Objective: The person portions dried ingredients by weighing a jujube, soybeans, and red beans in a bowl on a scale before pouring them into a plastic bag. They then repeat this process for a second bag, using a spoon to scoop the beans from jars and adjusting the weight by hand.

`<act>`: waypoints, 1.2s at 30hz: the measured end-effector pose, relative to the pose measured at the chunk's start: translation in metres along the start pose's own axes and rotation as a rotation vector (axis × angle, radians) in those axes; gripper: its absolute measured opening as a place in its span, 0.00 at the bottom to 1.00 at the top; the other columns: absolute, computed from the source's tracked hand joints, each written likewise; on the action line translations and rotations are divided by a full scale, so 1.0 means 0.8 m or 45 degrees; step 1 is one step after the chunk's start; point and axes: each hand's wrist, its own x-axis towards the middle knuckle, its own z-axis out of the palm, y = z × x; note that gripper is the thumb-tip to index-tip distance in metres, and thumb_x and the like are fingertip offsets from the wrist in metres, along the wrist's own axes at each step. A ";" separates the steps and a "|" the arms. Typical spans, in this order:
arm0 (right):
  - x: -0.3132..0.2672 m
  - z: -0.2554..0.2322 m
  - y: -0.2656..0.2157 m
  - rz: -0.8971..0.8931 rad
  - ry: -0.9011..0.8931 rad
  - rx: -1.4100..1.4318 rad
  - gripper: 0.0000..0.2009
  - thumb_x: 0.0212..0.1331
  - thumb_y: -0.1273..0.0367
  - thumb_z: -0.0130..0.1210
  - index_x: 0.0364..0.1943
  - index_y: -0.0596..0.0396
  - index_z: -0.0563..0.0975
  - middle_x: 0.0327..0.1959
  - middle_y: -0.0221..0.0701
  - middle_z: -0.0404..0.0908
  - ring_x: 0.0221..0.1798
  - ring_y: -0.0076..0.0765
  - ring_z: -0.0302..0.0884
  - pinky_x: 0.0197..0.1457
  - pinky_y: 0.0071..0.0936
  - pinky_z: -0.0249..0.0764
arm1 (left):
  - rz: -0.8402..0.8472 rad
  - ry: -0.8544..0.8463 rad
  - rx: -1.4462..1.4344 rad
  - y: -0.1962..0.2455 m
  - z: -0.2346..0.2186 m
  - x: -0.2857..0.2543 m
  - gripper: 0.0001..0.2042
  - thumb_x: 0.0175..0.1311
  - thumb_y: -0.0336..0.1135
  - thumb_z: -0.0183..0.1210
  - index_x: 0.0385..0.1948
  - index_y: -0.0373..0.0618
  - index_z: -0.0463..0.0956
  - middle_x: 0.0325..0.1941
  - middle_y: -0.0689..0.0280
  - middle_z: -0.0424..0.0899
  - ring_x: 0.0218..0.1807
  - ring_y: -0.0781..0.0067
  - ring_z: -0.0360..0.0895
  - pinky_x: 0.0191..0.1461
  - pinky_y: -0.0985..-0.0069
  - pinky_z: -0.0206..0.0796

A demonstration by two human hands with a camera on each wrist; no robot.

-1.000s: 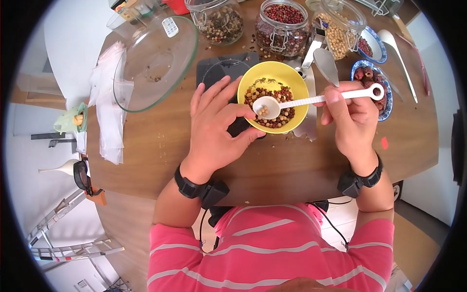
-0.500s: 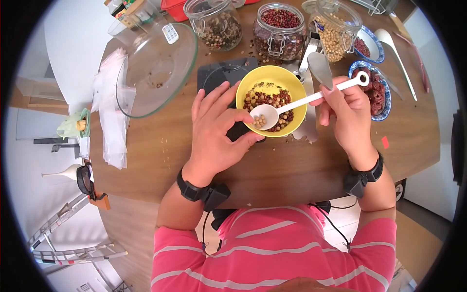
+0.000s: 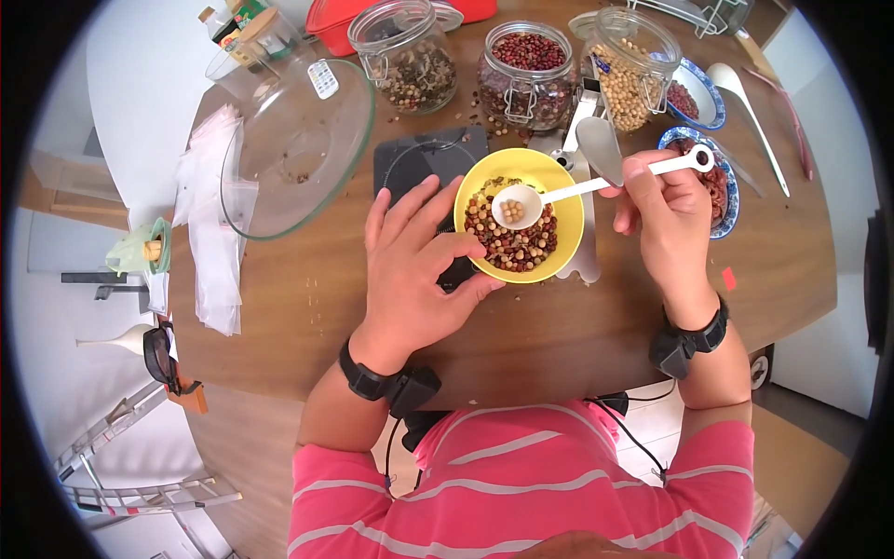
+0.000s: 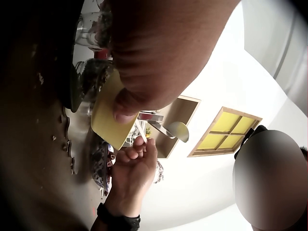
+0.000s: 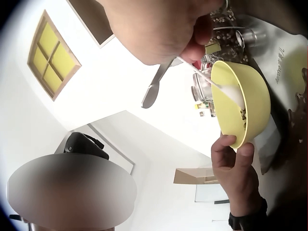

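My left hand (image 3: 405,275) pinches the near left rim of a yellow bowl (image 3: 575,219) between thumb and forefinger, its other fingers spread along the side. Mixed red, brown and pale beans (image 3: 521,247) lie in the bowl. In my right hand (image 3: 672,219) I hold a long white spoon (image 3: 591,184) by its handle, thumb on top. The spoon's head is over the middle of the bowl and carries several pale beans (image 3: 511,211). The right wrist view shows the yellow bowl (image 5: 257,103) tilted. A metal spoon (image 3: 599,151) stands just beyond my right fingertips.
A black kitchen scale (image 3: 405,158) lies partly beneath the bowl. Behind it are glass jars of dried goods (image 3: 410,79), red beans (image 3: 528,88) and pale beans (image 3: 624,102). Blue-patterned dishes (image 3: 731,210) stand right; a glass plate (image 3: 279,200) and plastic bags (image 3: 214,270) lie left.
The white spoon's head has moved away from my left fingers to the middle of the bowl. More of the bowl's beans show in the head view. The left hand keeps its pinch.
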 end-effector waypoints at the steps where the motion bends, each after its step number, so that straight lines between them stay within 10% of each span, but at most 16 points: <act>1: 0.000 0.000 0.000 0.024 -0.004 -0.008 0.08 0.76 0.67 0.58 0.45 0.58 0.80 0.32 0.33 0.89 0.22 0.17 0.75 0.25 0.16 0.68 | 0.001 -0.003 -0.001 0.000 0.000 0.000 0.19 0.42 0.45 0.82 0.34 0.55 0.82 0.71 0.58 0.80 0.77 0.47 0.68 0.82 0.42 0.42; 36: 0.000 -0.013 0.002 -0.161 -0.248 0.024 0.08 0.76 0.67 0.58 0.46 0.59 0.79 0.34 0.34 0.88 0.27 0.17 0.76 0.30 0.18 0.72 | -0.003 0.000 -0.082 -0.010 -0.007 0.002 0.18 0.45 0.44 0.81 0.35 0.55 0.82 0.72 0.55 0.79 0.78 0.46 0.67 0.82 0.42 0.42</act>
